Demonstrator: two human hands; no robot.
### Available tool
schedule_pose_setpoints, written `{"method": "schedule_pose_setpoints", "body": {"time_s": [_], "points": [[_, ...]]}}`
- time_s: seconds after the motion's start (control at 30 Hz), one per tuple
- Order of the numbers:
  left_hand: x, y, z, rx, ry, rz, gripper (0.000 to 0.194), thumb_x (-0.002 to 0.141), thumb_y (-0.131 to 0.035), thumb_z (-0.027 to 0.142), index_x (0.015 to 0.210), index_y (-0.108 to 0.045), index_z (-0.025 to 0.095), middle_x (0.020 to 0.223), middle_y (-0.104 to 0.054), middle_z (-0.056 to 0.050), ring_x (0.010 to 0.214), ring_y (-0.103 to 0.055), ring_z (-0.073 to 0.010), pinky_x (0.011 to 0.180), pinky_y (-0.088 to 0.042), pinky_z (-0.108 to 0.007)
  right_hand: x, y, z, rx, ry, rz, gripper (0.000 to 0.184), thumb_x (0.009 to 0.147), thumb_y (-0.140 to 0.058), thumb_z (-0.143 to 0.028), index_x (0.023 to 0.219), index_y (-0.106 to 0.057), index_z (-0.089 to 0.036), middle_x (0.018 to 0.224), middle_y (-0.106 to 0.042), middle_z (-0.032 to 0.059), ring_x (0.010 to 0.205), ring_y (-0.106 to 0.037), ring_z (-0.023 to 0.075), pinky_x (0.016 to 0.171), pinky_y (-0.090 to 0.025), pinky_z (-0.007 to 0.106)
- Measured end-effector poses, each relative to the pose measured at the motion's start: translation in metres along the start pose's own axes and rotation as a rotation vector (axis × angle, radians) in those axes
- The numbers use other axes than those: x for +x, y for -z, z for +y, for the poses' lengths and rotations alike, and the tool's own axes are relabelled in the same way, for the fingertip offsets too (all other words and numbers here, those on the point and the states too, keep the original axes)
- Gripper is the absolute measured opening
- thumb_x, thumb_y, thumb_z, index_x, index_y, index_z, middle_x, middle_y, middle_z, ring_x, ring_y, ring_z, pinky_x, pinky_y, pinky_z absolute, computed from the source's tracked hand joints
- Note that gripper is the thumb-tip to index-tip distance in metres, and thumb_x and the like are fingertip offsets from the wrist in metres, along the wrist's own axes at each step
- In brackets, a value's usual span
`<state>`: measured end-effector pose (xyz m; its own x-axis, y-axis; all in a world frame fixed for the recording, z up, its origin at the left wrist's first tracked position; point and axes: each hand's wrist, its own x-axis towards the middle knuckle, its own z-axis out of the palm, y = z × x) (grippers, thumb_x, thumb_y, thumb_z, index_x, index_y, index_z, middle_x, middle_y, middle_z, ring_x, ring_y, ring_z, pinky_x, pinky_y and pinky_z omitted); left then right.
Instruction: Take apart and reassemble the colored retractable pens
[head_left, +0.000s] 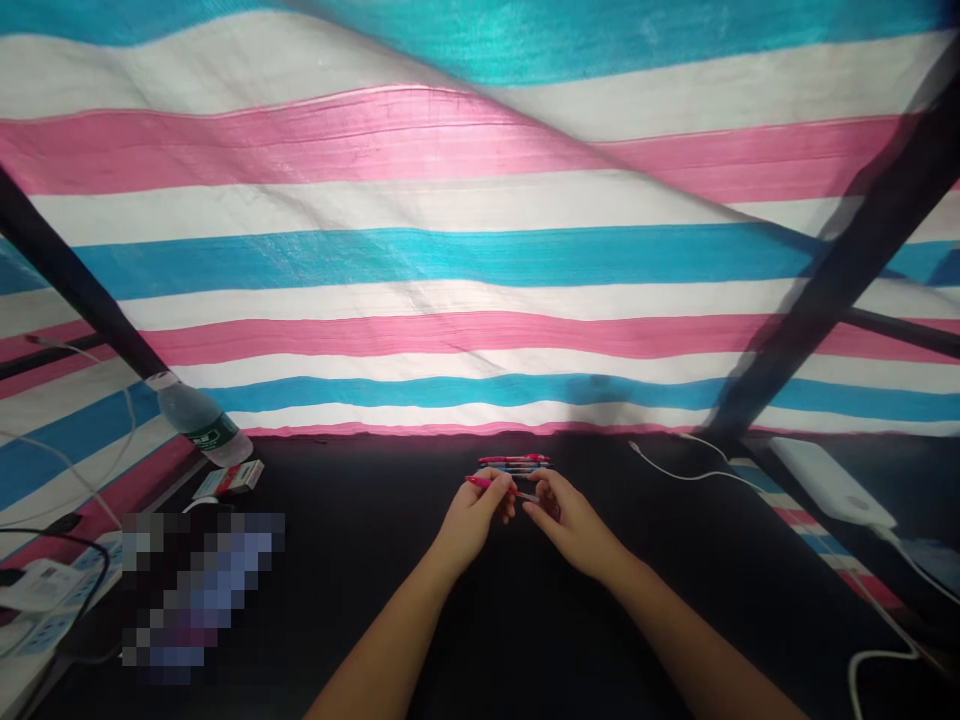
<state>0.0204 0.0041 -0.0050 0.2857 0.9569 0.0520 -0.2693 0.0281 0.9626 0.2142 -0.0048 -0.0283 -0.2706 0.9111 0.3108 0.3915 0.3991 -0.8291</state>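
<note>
Both hands are close together mid-table, basically working on one pen here. Left hand (472,520) is pinching a pink pen (491,486) while the right hand (574,525) has its fingertips at the pen's other end. Just past them at 12 o'clock, a small row of pens (516,463) lies on the black tabletop (660,600). Around 10 o'clock there's a plastic water bottle (199,422) with a green label, plus a small box (238,478) near it. Power strip (49,590) sits at 8 o'clock, white power bank (832,482) at 3, with a white cable (697,472) running toward it. Striped tarp (480,260) behind everything.
</note>
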Motion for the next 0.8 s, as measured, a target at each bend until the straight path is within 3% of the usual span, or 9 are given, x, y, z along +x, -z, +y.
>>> {"method": "schedule_pose_setpoints", "body": {"time_s": [0.17, 0.33, 0.53, 0.67, 0.8], "points": [[0.001, -0.001, -0.007, 0.027, -0.035, 0.075, 0.037, 0.084, -0.076, 0.053, 0.086, -0.068, 0.017, 0.069, -0.062, -0.002, 0.060, -0.054, -0.0151, 0.059, -0.042, -0.028, 0.001, 0.006, -0.010, -0.055, 0.122, 0.050, 0.006, 0.099, -0.059, -0.029, 0.100, -0.060, -0.023, 0.095, -0.059, 0.0050, 0.085, -0.058, 0.0221, 0.075, -0.050, 0.035], [0.001, -0.005, -0.012, -0.009, -0.089, 0.133, 0.032, 0.084, -0.079, 0.047, 0.082, -0.064, 0.018, 0.071, -0.066, -0.002, 0.063, -0.058, -0.0163, 0.061, -0.044, -0.029, 0.001, 0.007, -0.014, -0.032, 0.190, 0.109, 0.009, 0.099, -0.062, -0.032, 0.097, -0.065, -0.024, 0.097, -0.062, 0.0063, 0.083, -0.060, 0.0231, 0.073, -0.051, 0.035], [0.001, -0.004, -0.013, -0.119, -0.036, 0.257, 0.031, 0.075, -0.089, 0.040, 0.086, -0.075, 0.014, 0.071, -0.066, -0.002, 0.066, -0.055, -0.0132, 0.068, -0.044, -0.028, 0.000, 0.006, -0.015, -0.023, 0.218, 0.153, 0.009, 0.100, -0.062, -0.031, 0.097, -0.069, -0.025, 0.099, -0.064, 0.0080, 0.087, -0.064, 0.0247, 0.072, -0.054, 0.037], [0.001, -0.005, -0.014, -0.243, 0.009, 0.273, 0.039, 0.067, -0.095, 0.034, 0.095, -0.078, 0.014, 0.079, -0.070, -0.004, 0.073, -0.061, -0.0148, 0.076, -0.048, -0.030, 0.000, 0.006, -0.016, -0.017, 0.243, 0.161, 0.010, 0.100, -0.062, -0.028, 0.095, -0.070, -0.025, 0.098, -0.065, 0.0079, 0.088, -0.064, 0.0242, 0.072, -0.055, 0.036], [0.000, -0.005, -0.013, -0.245, -0.001, 0.257, 0.034, 0.064, -0.096, 0.025, 0.091, -0.078, 0.016, 0.088, -0.074, -0.005, 0.081, -0.065, -0.0160, 0.082, -0.050, -0.030, 0.000, 0.006, -0.017, -0.029, 0.236, 0.213, 0.008, 0.099, -0.064, -0.029, 0.096, -0.070, -0.025, 0.098, -0.067, 0.0075, 0.089, -0.065, 0.0245, 0.078, -0.055, 0.038]]}}
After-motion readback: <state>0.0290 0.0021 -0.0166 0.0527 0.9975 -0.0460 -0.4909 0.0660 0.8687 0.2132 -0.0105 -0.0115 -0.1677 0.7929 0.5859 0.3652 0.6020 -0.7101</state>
